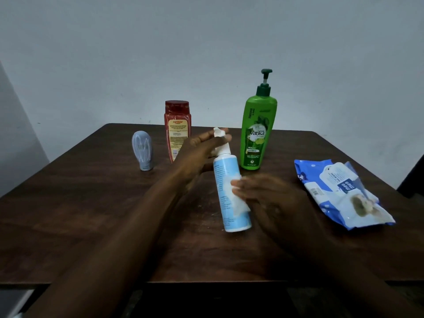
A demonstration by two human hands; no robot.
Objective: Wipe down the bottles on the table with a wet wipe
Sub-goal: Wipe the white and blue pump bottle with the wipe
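Note:
A light blue and white pump bottle (229,203) is tilted above the middle of the dark wooden table (91,214). My left hand (202,148) pinches its white pump top. My right hand (263,198) is blurred and presses a thin white wet wipe (231,191) against the bottle's side. Behind it stand a tall green pump shampoo bottle (257,131), a red bottle (176,127) and a small grey-blue tube (142,150) standing on its cap.
A blue and white wet-wipe pack (339,191) lies at the right side of the table, its flap lifted. The table's front edge (206,282) runs close below my forearms. A pale wall stands behind the table.

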